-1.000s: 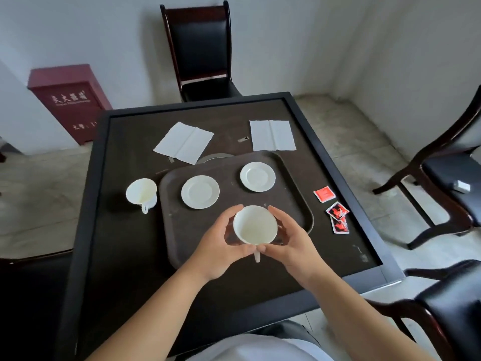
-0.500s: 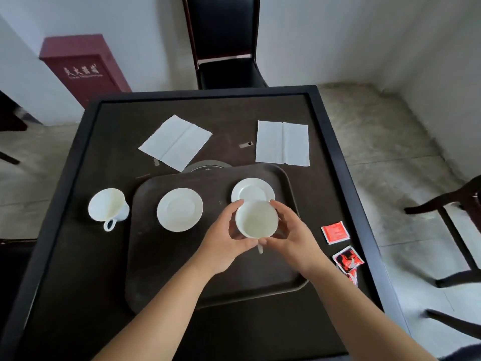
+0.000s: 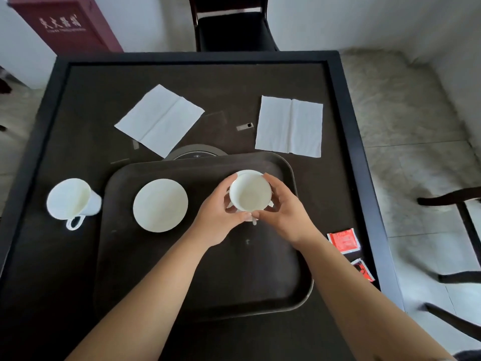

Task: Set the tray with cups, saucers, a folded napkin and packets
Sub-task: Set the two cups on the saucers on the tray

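A dark brown tray (image 3: 234, 282) lies on the black table. My left hand (image 3: 216, 217) and my right hand (image 3: 283, 212) both grip a white cup (image 3: 250, 192), held over the right saucer (image 3: 250, 173), which is mostly hidden beneath it. Whether the cup touches the saucer I cannot tell. The left saucer (image 3: 160, 205) lies bare on the tray. A second white cup (image 3: 71, 201) stands on the table left of the tray. Two white napkins (image 3: 159, 119) (image 3: 289, 125) lie unfolded behind the tray. Red packets (image 3: 343, 241) (image 3: 363, 269) lie to the right.
A round metal disc (image 3: 196, 152) peeks out from behind the tray's far rim. A black chair (image 3: 231, 29) stands beyond the table, a dark red cabinet (image 3: 65, 24) at far left, and dark chair legs (image 3: 458, 230) at right. The table's raised rim (image 3: 364, 165) runs close to the packets.
Both hands have carried the cup away from me, from above the tray's near middle to over the right saucer. The view has tilted further down.
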Motion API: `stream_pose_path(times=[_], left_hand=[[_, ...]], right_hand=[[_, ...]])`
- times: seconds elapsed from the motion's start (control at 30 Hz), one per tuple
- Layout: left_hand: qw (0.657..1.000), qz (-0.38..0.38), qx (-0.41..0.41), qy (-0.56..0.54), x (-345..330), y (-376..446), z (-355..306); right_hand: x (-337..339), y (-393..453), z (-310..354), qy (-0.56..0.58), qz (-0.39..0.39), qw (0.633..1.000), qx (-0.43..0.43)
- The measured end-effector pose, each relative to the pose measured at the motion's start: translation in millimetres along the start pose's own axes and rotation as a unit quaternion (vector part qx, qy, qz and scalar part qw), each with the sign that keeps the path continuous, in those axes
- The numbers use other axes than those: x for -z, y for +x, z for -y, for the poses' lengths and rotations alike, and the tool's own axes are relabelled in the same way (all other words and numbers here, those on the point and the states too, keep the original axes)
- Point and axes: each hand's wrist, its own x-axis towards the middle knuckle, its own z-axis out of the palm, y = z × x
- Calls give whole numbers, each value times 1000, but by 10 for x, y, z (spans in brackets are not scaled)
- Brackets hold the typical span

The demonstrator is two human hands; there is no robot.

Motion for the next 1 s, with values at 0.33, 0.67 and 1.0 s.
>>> stream_pose_path(times=[0.33,0.67,1.0], left_hand=[[1000,-14,14,-8,-80,139,112],[1000,-14,15,-4,-105,108,121],[999,10,35,4,-92,57,118]], right_hand=[[-2,77,-128,36,13,999,-11],[-4,86,-138,29,27,999,-9],[-47,57,-83,10,15,1000,-3]])
